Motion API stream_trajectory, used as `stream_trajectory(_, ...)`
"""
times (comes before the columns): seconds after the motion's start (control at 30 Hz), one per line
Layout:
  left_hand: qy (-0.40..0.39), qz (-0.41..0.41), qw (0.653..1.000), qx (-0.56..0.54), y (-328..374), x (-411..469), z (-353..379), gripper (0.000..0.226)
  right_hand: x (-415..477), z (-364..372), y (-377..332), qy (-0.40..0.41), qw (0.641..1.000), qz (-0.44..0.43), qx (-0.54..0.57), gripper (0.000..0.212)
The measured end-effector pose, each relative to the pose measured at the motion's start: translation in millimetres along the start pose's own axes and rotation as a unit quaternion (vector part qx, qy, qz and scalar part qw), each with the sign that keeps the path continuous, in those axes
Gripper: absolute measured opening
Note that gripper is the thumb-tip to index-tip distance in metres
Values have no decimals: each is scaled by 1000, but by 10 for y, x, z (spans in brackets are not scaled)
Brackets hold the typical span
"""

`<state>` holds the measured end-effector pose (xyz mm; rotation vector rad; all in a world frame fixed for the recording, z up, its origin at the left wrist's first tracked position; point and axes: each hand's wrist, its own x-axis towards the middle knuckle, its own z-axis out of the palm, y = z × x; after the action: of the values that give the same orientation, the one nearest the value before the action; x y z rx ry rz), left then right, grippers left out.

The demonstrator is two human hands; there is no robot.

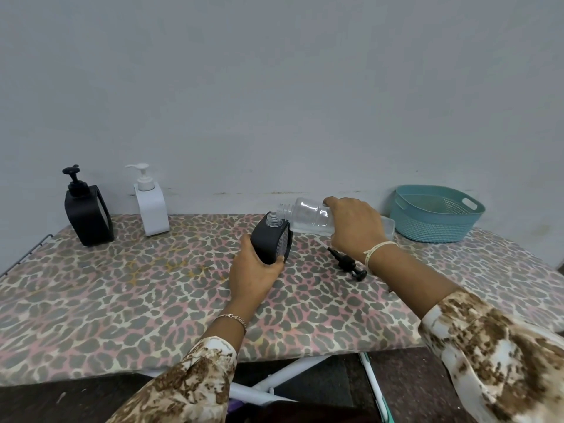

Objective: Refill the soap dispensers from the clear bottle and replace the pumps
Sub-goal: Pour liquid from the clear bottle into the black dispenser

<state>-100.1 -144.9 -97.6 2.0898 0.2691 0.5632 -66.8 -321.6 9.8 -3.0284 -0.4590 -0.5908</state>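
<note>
My left hand (254, 270) grips a black soap dispenser (272, 238) near the table's middle; its pump is off and its clear threaded neck is bare. My right hand (354, 225) holds the clear bottle (308, 215) tipped on its side, uncapped mouth pointing left just above the dispenser's neck. The bottle looks nearly empty. A loose black pump (348, 264) lies on the cloth below my right wrist. Against the wall at the far left stand a second black dispenser (88, 213) and a white dispenser (151, 209), both with pumps on.
A teal plastic basket (436, 213) stands at the back right by the wall. A leopard-print cloth (137, 285) covers the table. A clear flat container (387, 224) lies behind my right hand. White frame legs (274, 380) show under the front edge.
</note>
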Motion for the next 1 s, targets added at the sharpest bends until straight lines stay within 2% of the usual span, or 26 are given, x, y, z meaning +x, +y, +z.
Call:
stream_trajectory(0.8, -16, -27, 999, -31, -46, 31, 24, 63, 11, -70, -36, 18, 1000, -15, -13, 44)
stream_trajectory(1.0, -28, -38, 998, -51, -65, 58, 13, 62, 10, -117, -51, 11, 1000, -18, -22, 37)
